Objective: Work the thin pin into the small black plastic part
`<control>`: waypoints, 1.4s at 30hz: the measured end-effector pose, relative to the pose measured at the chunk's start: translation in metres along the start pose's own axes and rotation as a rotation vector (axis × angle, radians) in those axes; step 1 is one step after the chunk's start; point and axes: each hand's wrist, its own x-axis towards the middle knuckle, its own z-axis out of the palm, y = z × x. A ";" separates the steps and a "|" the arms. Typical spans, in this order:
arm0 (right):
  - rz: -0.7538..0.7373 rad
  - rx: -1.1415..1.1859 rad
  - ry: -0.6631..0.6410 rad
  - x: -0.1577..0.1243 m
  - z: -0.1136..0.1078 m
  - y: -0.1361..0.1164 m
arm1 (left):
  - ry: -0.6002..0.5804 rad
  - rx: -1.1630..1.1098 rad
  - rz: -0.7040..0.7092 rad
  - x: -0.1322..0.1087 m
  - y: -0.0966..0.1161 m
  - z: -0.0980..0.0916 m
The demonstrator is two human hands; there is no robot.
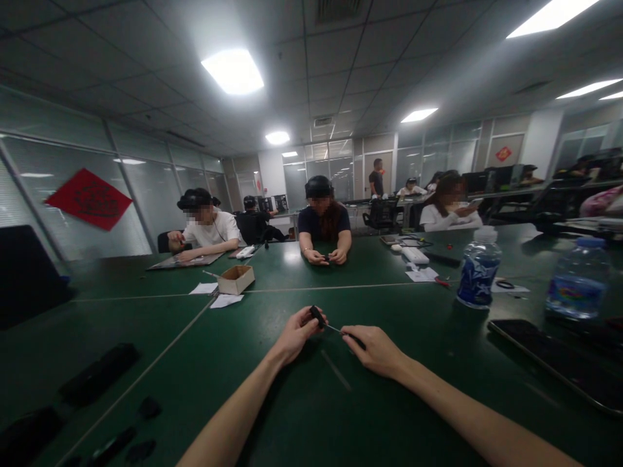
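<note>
Between the fingers of my left hand [298, 332] is a small black part [317, 316], tilted and held just above the green table [272, 402]. My right hand [377, 349] is closed around the dark handle of a screwdriver [333, 329]. Its thin metal shaft points left and its tip meets the black part or lies right at it; the exact contact is too small to make out. The palm sides of both hands are hidden.
An open cardboard box [236, 280] stands beyond my left hand. Several black pieces [150, 407] lie at the near left. On the right are a blue-labelled bottle [479, 269], a second bottle [579, 279] and a phone [559, 360]. A co-worker [324, 224] sits opposite.
</note>
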 end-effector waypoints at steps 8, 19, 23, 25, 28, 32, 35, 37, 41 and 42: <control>0.008 -0.014 -0.004 0.001 -0.001 -0.001 | -0.057 0.070 0.050 -0.002 0.005 0.002; -0.027 0.048 0.023 0.000 -0.005 -0.002 | -0.039 0.165 0.062 -0.002 0.007 0.005; -0.053 0.105 0.096 -0.001 -0.005 -0.005 | -0.158 0.291 0.068 -0.001 0.007 0.007; -0.045 0.103 0.102 0.000 -0.006 -0.007 | -0.168 0.291 0.063 -0.001 0.006 0.007; -0.013 0.079 0.097 0.000 -0.007 -0.009 | -0.078 0.210 0.050 -0.001 0.003 0.004; 0.010 0.072 0.069 0.001 -0.008 -0.010 | -0.002 0.105 -0.023 0.000 -0.002 -0.001; 0.016 0.059 0.055 0.001 -0.009 -0.009 | 0.004 0.069 -0.047 -0.001 -0.001 -0.001; 0.017 0.050 0.049 0.001 -0.008 -0.008 | 0.001 0.056 -0.060 -0.001 0.001 0.000; 0.028 0.036 0.029 0.001 -0.006 -0.006 | 0.007 0.009 -0.104 -0.001 0.004 0.002; 0.030 0.034 0.027 0.001 -0.006 -0.005 | 0.012 -0.008 -0.113 0.000 0.004 0.002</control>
